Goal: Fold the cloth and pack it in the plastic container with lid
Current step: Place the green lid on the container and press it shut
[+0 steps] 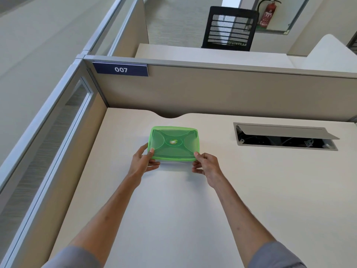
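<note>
The plastic container [173, 159] sits on the desk [173, 209] toward its far left part, directly ahead of the person, with the green lid [173, 143] seated on top. The container's long axis runs left to right across the view, parallel to the rear partition [212, 91]. The lid is translucent, with a round sticker at its centre. The contents cannot be made out through it, and no cloth is visible anywhere in view, so whether the cloth is already inside cannot be confirmed.

Both hands work the near long edge. The left hand [143, 161] pinches the near-left corner, thumb on the lid rim and fingers curled under the container edge. The right hand [205, 165] pinches the near-right corner in the same manner. The two hands are equally near; the container lies just beyond them, away from the body, and the far edge is untouched.

Judgement: the step in hand is either pressing the lid shut or prising it open at the near corners; the grip fits both. The far corners lie a short reach forward of each hand.

Further out, an open cable hatch [286, 137] lies well apart to the right. A "007" plate [120, 69] is fixed on the partition.
</note>
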A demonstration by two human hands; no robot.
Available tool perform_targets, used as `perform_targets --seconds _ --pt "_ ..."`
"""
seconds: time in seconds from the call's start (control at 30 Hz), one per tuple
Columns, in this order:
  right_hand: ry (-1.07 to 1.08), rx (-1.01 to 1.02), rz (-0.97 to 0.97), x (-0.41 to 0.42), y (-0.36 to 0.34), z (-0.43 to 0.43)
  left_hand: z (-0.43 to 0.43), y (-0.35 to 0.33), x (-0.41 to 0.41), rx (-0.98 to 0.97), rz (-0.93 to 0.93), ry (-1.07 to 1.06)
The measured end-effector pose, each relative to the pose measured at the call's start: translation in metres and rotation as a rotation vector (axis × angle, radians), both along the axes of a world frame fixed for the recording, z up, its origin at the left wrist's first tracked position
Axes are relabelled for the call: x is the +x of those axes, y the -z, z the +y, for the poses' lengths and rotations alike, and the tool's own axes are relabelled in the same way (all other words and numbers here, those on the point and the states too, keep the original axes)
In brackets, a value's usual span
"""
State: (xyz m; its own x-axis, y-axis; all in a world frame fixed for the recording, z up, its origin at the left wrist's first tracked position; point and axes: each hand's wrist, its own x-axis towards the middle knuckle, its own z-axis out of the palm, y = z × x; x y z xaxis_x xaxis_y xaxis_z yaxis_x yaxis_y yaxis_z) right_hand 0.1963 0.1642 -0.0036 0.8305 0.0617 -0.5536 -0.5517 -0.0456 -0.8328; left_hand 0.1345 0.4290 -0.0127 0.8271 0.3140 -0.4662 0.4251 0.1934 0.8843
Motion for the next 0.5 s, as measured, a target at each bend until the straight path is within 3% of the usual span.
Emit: perform_targets --seconds 0.17,0.3,0.5 --pt "-0.101 -0.022 0.037 0.001 -0.005 -0.007 0.006 -0.001 0.0 0.002 0.02 0.012" --pt "-0.132 -0.153 0.013 0.008 -0.011 -0.014 -0.002 -0.005 0.004 0.052 0.03 0.052" --pt "-0.081 -0.401 -0.11 0.012 -0.022 -0.019 -0.013 -0.015 0.008 0.387 0.047 0.159"
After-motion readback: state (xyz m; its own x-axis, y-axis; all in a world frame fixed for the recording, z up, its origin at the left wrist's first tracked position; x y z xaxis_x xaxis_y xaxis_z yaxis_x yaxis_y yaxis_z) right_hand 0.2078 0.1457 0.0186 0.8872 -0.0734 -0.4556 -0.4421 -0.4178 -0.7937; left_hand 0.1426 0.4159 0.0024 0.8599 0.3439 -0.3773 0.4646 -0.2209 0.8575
